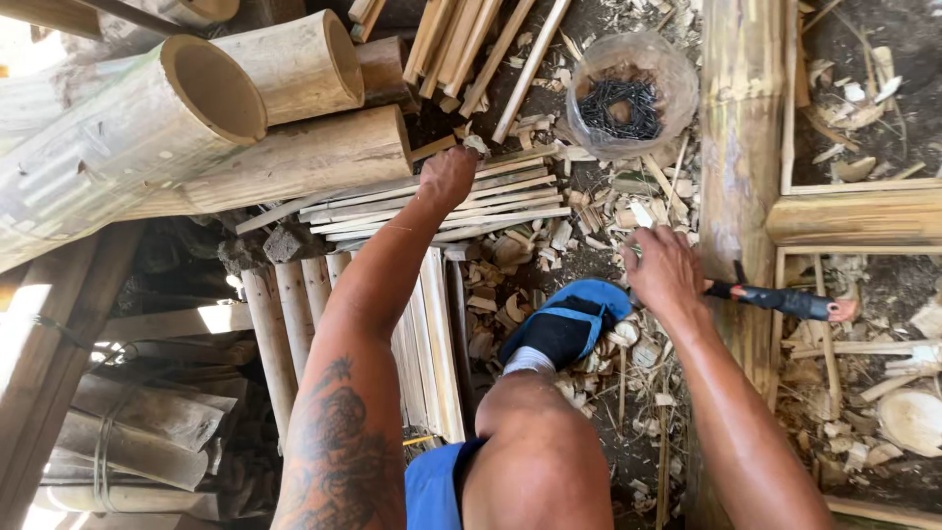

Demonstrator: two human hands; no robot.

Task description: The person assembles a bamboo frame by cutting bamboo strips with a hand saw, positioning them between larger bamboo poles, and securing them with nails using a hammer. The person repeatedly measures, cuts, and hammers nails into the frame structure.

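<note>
My left hand (446,177) reaches forward onto a pile of thin split bamboo slats (510,201), fingers curled down over the top ones. My right hand (665,270) rests against a thick upright-running bamboo pole (741,128), fingers bent. Whether they pinch anything is hidden. A tool with a black grip and red end (785,300) lies just right of that hand, its near end touching the hand's edge. My foot in a blue sandal (564,324) stands between the two hands, knee (535,442) below it.
A clear plastic bag of black nails (633,93) sits beyond the right hand. Large hollow bamboo sections (211,93) lie stacked at upper left. Bamboo chips and shavings (549,245) litter the ground. A bamboo frame (854,216) lies at the right.
</note>
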